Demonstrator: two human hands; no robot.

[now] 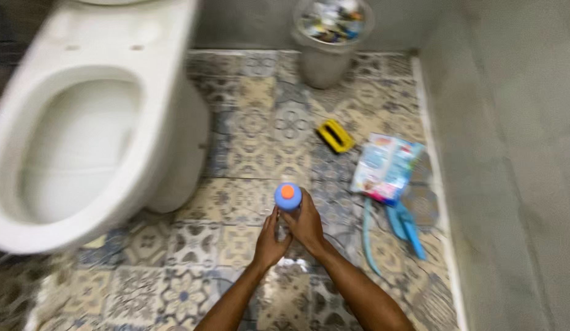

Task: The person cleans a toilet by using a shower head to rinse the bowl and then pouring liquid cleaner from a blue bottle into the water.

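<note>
1. The person crouches or leans over a patterned tile floor [248, 153], and both hands meet on a bottle [288, 197] with a blue cap and an orange centre, held upright near the middle of the floor, just to the right of the toilet [83, 129].
2. The left hand [269, 242] is wrapped around the lower left side of the bottle, fingers closed against it.
3. The right hand [306, 224] clasps the bottle from the right and slightly higher, just under the cap, so it too is grasping the bottle.
4. Judging from this grip, the step in hand looks like opening or steadying the cap; it would go best with the lower hand holding the body still while the upper hand does the turning, and with the bottle kept upright so nothing spills on the tiles.
5. The top should stay pointed away from the face.
6. A yellow brush [335, 135] lies further back on the floor, toward the right wall.
7. A light blue packet [386, 167] lies along the floor's right edge, with blue gloves or cloth [406, 224] just in front of it; which it is cannot be told.
8. A full waste bin [331, 40] stands at the far edge of the floor, against the back wall.
</note>
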